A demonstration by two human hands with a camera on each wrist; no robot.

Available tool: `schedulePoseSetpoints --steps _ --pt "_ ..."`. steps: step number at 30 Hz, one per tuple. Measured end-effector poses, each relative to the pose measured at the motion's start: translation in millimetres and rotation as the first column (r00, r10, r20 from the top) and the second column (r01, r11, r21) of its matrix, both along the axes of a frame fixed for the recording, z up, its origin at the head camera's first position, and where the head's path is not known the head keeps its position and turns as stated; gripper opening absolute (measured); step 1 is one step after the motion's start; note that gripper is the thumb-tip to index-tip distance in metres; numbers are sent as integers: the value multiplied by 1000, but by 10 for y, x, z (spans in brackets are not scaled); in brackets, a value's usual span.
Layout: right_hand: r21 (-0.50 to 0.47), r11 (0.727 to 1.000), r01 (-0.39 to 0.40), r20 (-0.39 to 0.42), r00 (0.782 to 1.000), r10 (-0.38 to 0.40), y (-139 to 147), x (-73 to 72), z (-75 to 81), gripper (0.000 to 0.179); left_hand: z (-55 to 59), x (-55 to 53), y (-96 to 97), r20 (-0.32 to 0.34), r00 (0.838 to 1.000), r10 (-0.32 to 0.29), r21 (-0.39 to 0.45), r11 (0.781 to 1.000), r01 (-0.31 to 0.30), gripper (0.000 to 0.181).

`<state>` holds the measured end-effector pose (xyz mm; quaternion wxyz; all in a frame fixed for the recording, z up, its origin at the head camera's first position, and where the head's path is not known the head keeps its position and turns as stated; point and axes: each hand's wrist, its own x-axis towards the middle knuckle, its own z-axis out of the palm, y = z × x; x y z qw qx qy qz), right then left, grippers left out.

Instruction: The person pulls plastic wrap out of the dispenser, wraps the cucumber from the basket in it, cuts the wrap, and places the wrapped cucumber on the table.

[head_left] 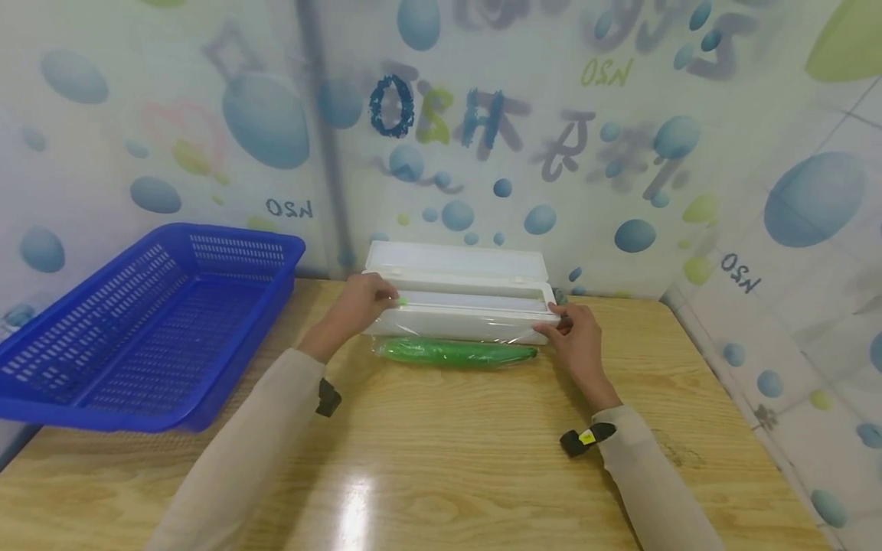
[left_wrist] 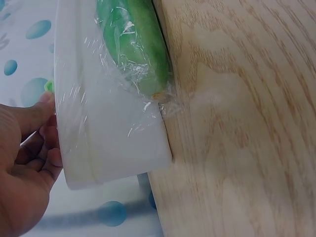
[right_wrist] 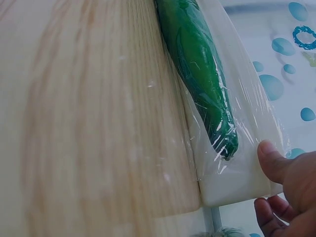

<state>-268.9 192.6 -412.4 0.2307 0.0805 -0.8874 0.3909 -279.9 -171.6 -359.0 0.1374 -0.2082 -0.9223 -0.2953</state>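
A long white cling film dispenser lies near the wall with its lid raised. Along its front, a long green vegetable lies on the table under clear, shiny film; its exact kind I cannot tell. At the dispenser's left end, my left hand pinches the small green slide cutter by the top edge, fingers bent behind. My right hand grips the dispenser's right end, thumb on the front where the film lies. The fingertips behind that end are partly hidden.
A blue slotted plastic basket stands at the left of the wooden table. The patterned wall rises right behind the dispenser, and another wall borders the table's right side.
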Motion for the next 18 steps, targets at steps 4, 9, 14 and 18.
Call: schedulePoseSetpoints --steps 4,9,14,18 --pt "-4 1000 -1 11 1000 1 -4 -1 -8 41 -12 1 -21 -13 1000 3 -10 1000 -3 9" --pt "-6 1000 -1 16 1000 1 -12 3 -9 41 -25 -4 -54 -3 1000 11 -13 1000 -11 9" --pt "-7 1000 -4 26 1000 4 -11 -1 -6 41 -25 2 -117 11 1000 15 -15 1000 -14 10" --pt "-12 1000 1 11 1000 -1 3 6 1 41 -13 19 -177 3 999 35 -9 999 -35 10"
